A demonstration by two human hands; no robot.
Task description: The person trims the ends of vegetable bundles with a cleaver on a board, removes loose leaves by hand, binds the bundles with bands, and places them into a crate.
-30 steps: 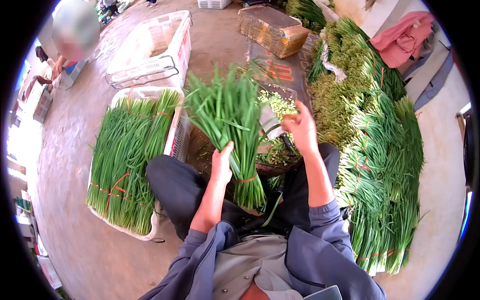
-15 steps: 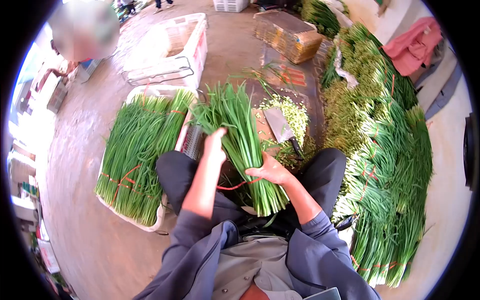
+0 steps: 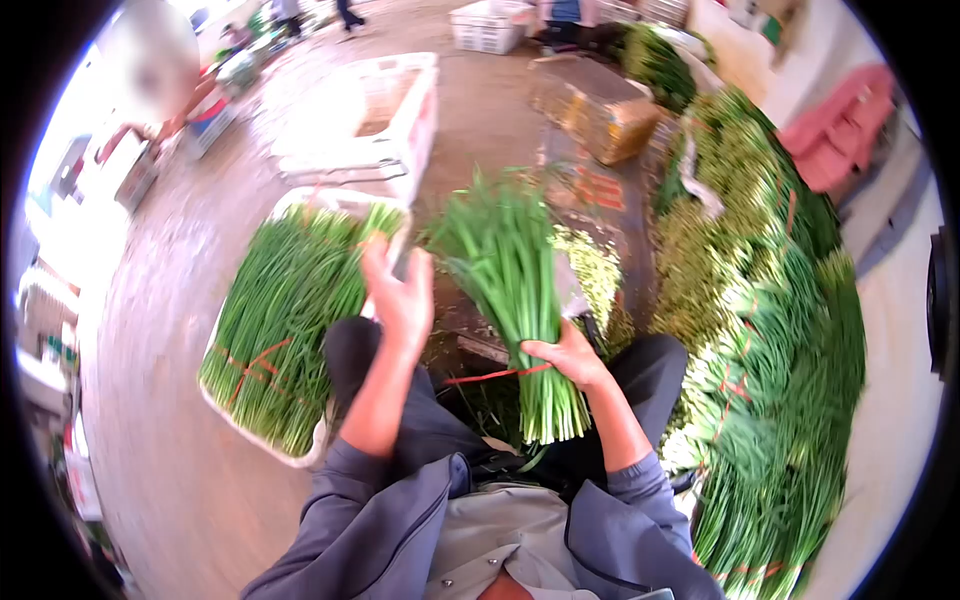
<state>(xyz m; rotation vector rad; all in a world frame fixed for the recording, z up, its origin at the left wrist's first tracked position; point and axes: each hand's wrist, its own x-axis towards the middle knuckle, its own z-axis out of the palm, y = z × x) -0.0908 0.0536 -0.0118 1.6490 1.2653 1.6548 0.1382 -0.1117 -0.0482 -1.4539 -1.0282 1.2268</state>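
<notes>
Head view: the right hand has its fingers closed around the lower part of the green bunch, the thumb across its front. The bunch tilts above the lap, leafy tops away from the body, with a red band at its lower part reaching out to the left. The left hand holds nothing, thumb and fingers spread, near the filled basket. Behind the bunch, a knife lies partly hidden beside pale trimmings. A long pile of greens lies to the right.

Right hand grips green bunch; left hand open.
</notes>
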